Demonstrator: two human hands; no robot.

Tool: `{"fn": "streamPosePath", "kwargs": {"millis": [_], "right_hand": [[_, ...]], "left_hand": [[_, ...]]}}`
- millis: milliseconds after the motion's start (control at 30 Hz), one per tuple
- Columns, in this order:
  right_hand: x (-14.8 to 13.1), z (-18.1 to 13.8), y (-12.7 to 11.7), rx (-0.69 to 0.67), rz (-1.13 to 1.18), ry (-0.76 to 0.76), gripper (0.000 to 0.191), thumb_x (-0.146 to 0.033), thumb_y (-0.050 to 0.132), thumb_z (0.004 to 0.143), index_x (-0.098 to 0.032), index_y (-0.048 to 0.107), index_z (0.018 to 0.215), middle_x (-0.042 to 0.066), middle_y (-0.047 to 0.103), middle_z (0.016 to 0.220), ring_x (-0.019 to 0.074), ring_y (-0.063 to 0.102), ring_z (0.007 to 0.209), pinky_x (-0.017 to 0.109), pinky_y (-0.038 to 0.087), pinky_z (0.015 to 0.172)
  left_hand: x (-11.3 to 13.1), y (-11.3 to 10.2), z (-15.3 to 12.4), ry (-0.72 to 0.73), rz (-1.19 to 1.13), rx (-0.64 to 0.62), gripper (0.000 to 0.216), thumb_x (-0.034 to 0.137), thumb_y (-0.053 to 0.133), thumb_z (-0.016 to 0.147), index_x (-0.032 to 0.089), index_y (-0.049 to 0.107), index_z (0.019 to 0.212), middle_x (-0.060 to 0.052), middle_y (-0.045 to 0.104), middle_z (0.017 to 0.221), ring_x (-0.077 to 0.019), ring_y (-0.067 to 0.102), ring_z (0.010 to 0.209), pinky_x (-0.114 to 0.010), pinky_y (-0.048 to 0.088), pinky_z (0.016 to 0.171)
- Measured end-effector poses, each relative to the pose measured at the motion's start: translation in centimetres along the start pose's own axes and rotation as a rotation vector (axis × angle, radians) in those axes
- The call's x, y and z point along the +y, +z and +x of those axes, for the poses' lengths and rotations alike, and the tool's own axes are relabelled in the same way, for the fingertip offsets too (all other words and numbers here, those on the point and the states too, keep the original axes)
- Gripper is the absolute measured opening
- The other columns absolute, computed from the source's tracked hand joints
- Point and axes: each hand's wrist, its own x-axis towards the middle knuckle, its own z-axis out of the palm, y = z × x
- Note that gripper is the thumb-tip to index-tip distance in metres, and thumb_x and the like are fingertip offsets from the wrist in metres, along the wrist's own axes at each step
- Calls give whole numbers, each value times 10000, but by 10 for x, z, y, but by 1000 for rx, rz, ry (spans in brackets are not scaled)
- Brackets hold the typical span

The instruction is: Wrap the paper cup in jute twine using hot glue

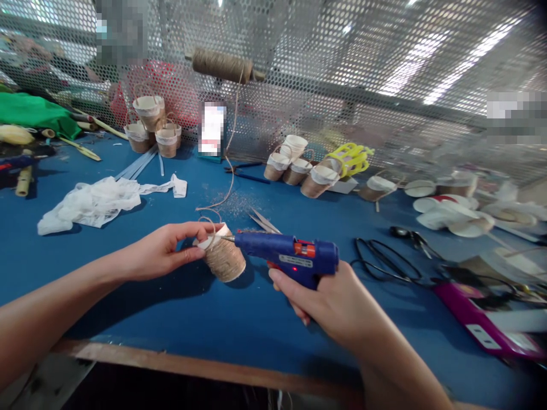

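My left hand point(177, 247) pinches the white rim of a small twine-wrapped cup point(226, 259), which tilts with its mouth toward the hand. A thin twine loop rises at that rim. In my right hand point(325, 296) is a blue glue gun point(284, 253) with a small red light lit on its side. Its metal nozzle points left and meets the cup near the rim; whether it touches cannot be told. Scissors point(264, 221) lie partly hidden behind the gun. From a twine spool point(222, 65) on the mesh, a strand runs down toward the cup.
White lace fabric point(96, 202) and glue sticks point(139, 165) lie at left. Finished-looking cups point(149, 111) stand at the back left, more cups point(318, 179) at the back right. Pliers point(248, 171) lie between. A black cable point(380, 259) and a purple power strip point(482, 319) occupy the right.
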Motion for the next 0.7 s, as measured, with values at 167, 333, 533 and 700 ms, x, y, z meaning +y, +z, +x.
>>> {"fn": "streamPosePath", "kwargs": {"millis": [167, 333, 533, 700], "right_hand": [[5, -3, 6, 57, -65, -11, 230, -388, 570, 708, -191, 495, 616, -49, 450, 399, 85, 406, 340, 217, 354, 359], [15, -2, 12, 107, -171, -64, 252, -419, 574, 679, -205, 481, 581, -50, 439, 374, 97, 415, 325, 223, 353, 342], [12, -1, 9, 132, -168, -55, 241, -404, 577, 680, -214, 479, 570, -50, 443, 368, 105, 422, 319, 231, 362, 340], [6, 2, 2, 75, -70, -6, 265, -370, 569, 683, -220, 420, 523, -54, 429, 352, 85, 390, 310, 219, 333, 339]], "left_hand": [[-2, 0, -1, 19, 9, 4, 106, 220, 433, 866, 172, 461, 775, -131, 502, 1309, -223, 401, 1266, -407, 306, 1030], [-3, 0, 0, 13, 18, 7, 96, 205, 444, 858, 171, 470, 772, -135, 517, 1291, -215, 394, 1271, -420, 294, 1033], [-1, 0, 0, 6, 34, 6, 93, 199, 447, 849, 172, 462, 761, -135, 502, 1311, -207, 410, 1261, -387, 307, 1027], [0, 0, 0, 21, 60, 9, 98, 217, 444, 849, 175, 466, 764, -129, 507, 1307, -222, 424, 1247, -396, 341, 1006]]}}
